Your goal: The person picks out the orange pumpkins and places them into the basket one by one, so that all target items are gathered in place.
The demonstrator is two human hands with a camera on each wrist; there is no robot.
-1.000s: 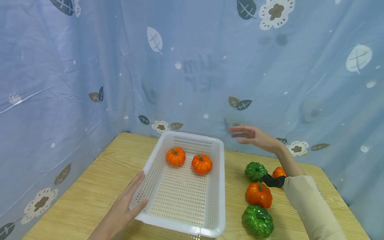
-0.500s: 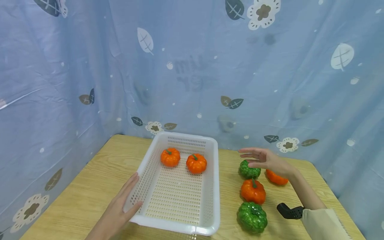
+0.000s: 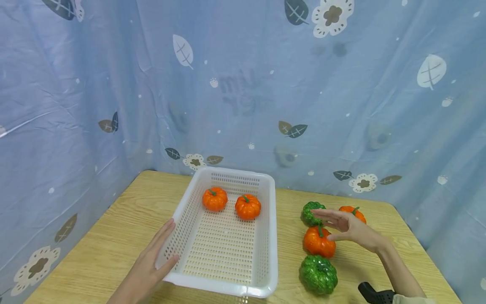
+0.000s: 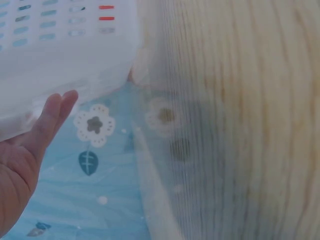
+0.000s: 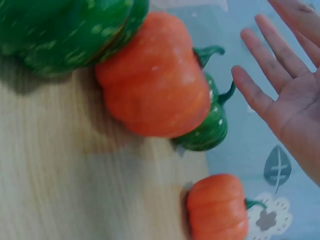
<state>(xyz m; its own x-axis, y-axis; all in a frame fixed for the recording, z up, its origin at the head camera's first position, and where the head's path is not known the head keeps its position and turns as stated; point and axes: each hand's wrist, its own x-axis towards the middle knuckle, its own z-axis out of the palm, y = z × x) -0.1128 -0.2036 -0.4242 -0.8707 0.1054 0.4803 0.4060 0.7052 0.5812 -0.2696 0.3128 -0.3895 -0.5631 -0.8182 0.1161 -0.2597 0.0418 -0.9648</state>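
A white perforated plastic basket [image 3: 273, 245] stands on the wooden table, holding two small orange pumpkins, one at left [image 3: 214, 199] and one at right [image 3: 248, 207]. Against the basket's left rim rests my left hand [image 3: 152, 257], fingers straight. My right hand [image 3: 351, 230] hovers over the pumpkins on the right, fingers extended and thumb apart, holding nothing. Beneath it sits an orange pumpkin [image 3: 318, 242], partly covered by the thumb in the head view. A small green pumpkin [image 3: 312, 213] lies behind, and a larger green pumpkin [image 3: 319, 275] in front. Another orange pumpkin [image 5: 218, 207] lies farther right.
A blue curtain [image 3: 235, 84] printed with leaves and flowers hangs behind and to the left of the table [image 3: 95, 253]. A black strap piece [image 3: 376, 293] sits at the right wrist, by the pale sleeve.
My right hand has come down from above the back of the table, toward me, to over the orange pumpkin. The left hand stays at the basket rim. The head view has shifted slightly.
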